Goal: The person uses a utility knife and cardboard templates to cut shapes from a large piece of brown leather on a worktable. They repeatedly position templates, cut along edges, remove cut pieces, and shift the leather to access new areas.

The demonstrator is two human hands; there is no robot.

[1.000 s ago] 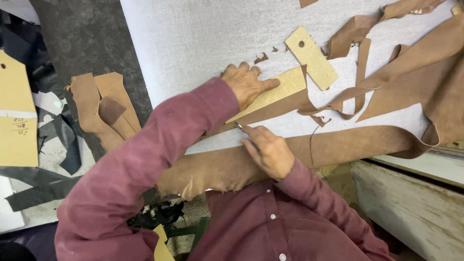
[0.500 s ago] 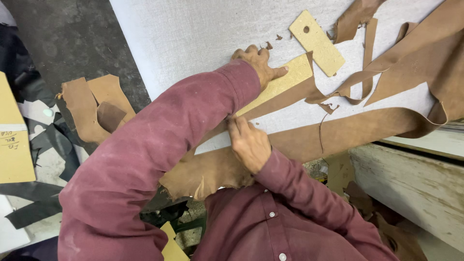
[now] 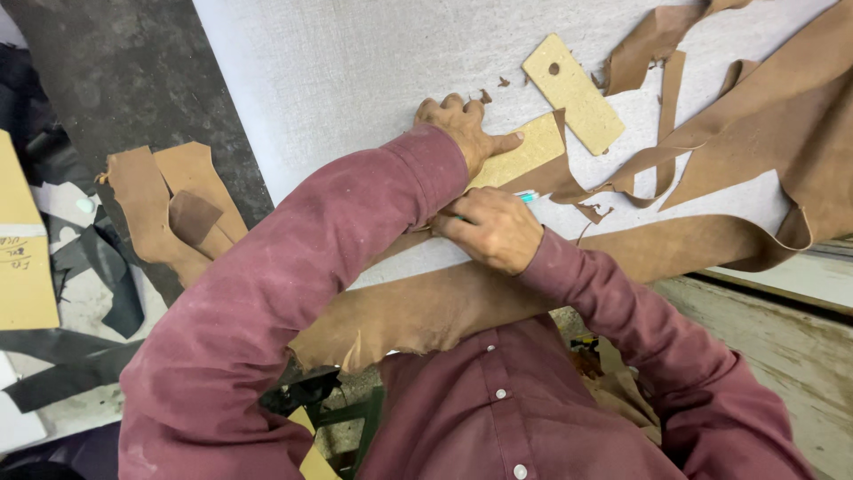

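Looked steeply down from the wearer's head, close over the maroon sleeves [image 3: 293,293] and chest. Faced the pale cutting board [image 3: 355,80] ahead, with floor scraps [image 3: 169,213] at the frame's left edge. Only one view, nothing shared.

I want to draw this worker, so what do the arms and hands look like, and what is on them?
Both arms wear long, dark red sleeves of a button-up shirt with small pale buttons down the front. The cloth looks a bit dusty. The left hand and the right hand are bare: no gloves, rings or watch show.
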